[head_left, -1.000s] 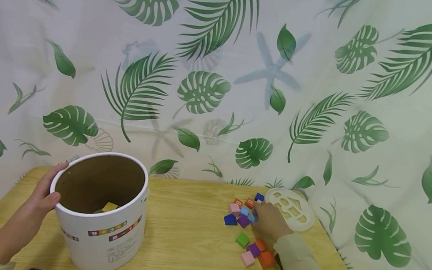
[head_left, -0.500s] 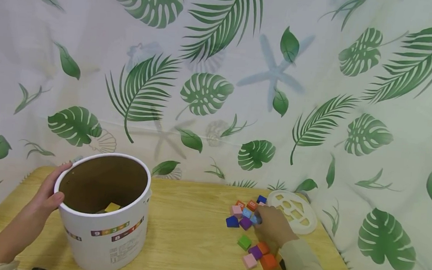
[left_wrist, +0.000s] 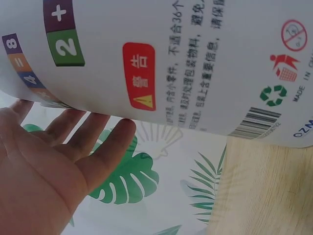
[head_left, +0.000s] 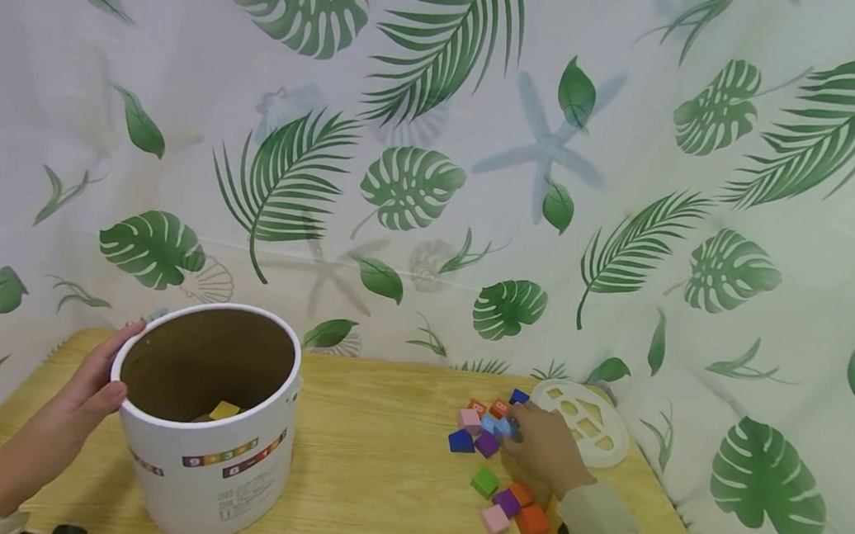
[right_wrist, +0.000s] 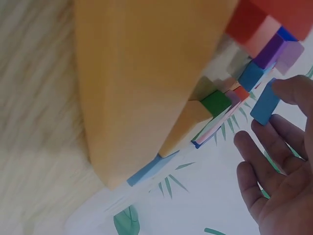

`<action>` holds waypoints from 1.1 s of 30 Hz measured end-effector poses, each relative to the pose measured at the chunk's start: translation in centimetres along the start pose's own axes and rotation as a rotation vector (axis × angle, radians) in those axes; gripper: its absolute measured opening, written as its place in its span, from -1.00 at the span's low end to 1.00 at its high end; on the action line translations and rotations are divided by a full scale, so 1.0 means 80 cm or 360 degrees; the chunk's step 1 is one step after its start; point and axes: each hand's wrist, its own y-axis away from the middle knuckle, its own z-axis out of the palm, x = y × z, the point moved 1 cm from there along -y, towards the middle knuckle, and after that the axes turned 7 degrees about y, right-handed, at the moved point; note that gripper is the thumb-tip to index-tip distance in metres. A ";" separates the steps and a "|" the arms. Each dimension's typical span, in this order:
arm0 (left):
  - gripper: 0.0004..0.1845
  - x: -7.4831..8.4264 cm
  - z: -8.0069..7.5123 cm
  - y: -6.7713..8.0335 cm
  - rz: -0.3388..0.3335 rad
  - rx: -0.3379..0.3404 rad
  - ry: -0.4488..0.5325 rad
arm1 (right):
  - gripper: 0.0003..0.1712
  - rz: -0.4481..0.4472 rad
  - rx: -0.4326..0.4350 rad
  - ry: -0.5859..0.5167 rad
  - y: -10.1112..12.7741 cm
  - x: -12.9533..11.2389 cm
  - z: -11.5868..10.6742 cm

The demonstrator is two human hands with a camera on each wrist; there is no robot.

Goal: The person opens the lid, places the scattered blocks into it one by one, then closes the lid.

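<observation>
The light-blue block (head_left: 501, 427) lies among the cube cluster (head_left: 489, 445) at the worktop's (head_left: 377, 454) three o'clock, pinched at the right hand's (head_left: 545, 449) fingertips. The tub (head_left: 208, 417) stands at nine o'clock, the left hand (head_left: 95, 380) holding its rim, fingers straight.

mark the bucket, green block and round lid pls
bucket (head_left: 219, 484), head view, front wall below the number strip
green block (head_left: 484, 481), head view, top face
lid (head_left: 603, 458), head view, near rim

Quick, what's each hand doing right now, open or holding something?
Left hand: open, straight fingers resting on the white bucket near its rim.
Right hand: pinching a light blue block in its fingertips, among the coloured blocks.
</observation>
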 end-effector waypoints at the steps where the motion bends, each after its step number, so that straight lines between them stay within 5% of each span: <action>1: -0.36 0.002 0.001 0.000 -0.0016 -0.0003 0.0034 | -0.71 -0.0008 0.0029 -0.0002 0.000 -0.001 -0.001; 17: -0.38 0.017 0.010 0.004 -0.0074 -0.0031 0.0139 | -0.69 0.0029 0.0313 -0.0209 -0.014 -0.036 -0.017; 22: -0.32 0.020 0.010 0.003 -0.0156 -0.0002 0.0017 | -0.66 -0.0004 0.0431 -0.0358 -0.029 -0.070 -0.033; 26: -0.33 0.022 0.009 0.002 -0.0188 -0.0004 0.0107 | -0.68 -0.0078 0.0502 -0.0443 -0.041 -0.103 -0.051; 33: -0.34 0.020 0.003 0.002 -0.0127 -0.0025 0.0002 | -0.66 -0.0195 0.0624 -0.0771 -0.068 -0.177 -0.088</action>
